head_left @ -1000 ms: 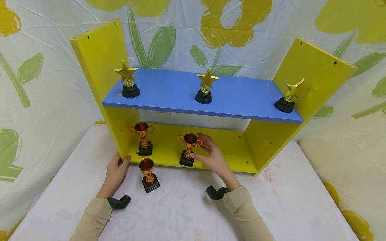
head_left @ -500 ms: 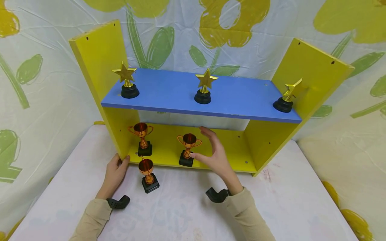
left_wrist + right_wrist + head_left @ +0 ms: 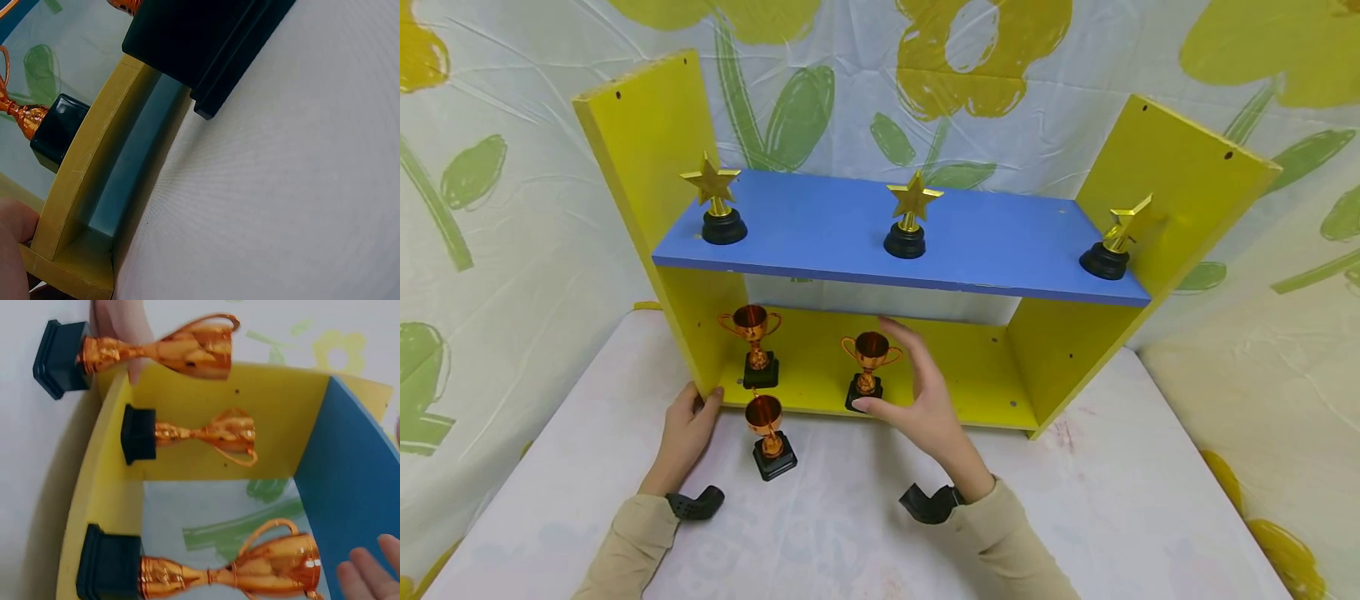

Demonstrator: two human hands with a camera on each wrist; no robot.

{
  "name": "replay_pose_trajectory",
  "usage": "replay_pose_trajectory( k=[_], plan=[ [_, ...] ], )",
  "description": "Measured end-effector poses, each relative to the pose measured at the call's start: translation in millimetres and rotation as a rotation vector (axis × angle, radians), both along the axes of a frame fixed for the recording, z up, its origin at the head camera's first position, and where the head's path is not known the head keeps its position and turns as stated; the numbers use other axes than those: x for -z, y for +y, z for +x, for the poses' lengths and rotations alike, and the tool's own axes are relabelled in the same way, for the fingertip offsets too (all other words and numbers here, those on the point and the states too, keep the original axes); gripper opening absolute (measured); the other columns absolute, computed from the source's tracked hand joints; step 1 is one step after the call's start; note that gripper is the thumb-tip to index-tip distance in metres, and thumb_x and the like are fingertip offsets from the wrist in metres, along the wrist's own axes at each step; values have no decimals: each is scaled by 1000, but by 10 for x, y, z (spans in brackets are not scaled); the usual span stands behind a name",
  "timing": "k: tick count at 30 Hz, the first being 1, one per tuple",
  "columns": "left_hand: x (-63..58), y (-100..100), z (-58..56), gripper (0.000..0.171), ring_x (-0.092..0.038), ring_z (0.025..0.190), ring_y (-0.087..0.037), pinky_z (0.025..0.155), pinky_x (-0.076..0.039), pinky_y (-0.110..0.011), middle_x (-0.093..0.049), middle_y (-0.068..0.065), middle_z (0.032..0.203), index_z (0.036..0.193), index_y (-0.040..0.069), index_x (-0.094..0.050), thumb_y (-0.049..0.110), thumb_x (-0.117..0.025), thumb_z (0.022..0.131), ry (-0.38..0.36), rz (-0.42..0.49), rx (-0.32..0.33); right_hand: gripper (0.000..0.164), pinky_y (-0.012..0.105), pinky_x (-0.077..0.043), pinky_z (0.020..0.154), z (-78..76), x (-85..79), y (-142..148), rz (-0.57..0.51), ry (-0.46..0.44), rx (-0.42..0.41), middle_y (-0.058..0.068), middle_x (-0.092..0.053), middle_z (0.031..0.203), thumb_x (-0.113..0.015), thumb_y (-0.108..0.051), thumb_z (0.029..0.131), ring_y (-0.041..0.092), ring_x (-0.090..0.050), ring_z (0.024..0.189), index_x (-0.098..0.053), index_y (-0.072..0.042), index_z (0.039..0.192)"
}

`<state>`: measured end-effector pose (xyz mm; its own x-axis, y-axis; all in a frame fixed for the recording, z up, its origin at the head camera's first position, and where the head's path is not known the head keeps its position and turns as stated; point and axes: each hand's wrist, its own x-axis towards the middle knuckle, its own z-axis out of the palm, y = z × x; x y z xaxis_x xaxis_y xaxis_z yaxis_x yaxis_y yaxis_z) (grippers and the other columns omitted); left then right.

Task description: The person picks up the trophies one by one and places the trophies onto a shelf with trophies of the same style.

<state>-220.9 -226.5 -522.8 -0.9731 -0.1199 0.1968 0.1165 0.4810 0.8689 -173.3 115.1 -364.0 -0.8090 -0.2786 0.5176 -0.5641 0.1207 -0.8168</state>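
In the head view, a copper-coloured trophy cup [image 3: 872, 350] on a black base stands upright mid-way along the lower board of a yellow and blue shelf [image 3: 970, 367]. My right hand [image 3: 928, 417] is beside it, fingers spread behind and to its right, thumb in front of the base. Finger tips [image 3: 369, 575] appear apart from the cup in the right wrist view. With my left hand [image 3: 685, 429] I grip the shelf's lower left front corner. Another trophy cup [image 3: 752, 323] stands at the lower board's left end, and a third trophy cup [image 3: 765, 414] is on the table before it.
Three gold star trophies stand on the blue upper board [image 3: 820, 221]: a left one [image 3: 722, 227], a middle one [image 3: 906, 242] and a right one [image 3: 1106, 262]. The shelf stands on a white-covered table [image 3: 820, 533], with flowered cloth [image 3: 865, 67] behind.
My right hand's fingers have spread away from the middle trophy cup; the thumb has shifted from its stem down to its base. The left hand stays put.
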Motion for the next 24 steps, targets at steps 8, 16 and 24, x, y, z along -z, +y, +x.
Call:
replay_pose_trajectory(
  k=[8,16,24],
  plan=[
    [3,6,-4,47,-46,127,-36,108,-34,-57,-52,-24,137,135,-3,-48,32,-48,104,5,-1,6,72,46,-19,119,-89,285,-82,-129,144,-99,14,-43,150,-80,-9,84,32,-33,141,-44,-2,145],
    [-5,-6,-21,46,-47,126,-34,107,-35,-55,-53,-23,136,134,-3,-50,32,-48,104,14,1,7,70,46,-22,118,30,161,-241,-105,142,-128,19,-43,149,-79,-10,85,31,-36,140,-42,4,144],
    [1,7,13,44,-48,125,-34,106,-35,-53,-55,-23,134,132,-4,-51,30,-50,104,17,7,-3,70,46,-23,118,158,18,-481,-47,133,-166,23,-40,150,-76,-18,89,30,-34,142,-39,7,144]
  ],
)
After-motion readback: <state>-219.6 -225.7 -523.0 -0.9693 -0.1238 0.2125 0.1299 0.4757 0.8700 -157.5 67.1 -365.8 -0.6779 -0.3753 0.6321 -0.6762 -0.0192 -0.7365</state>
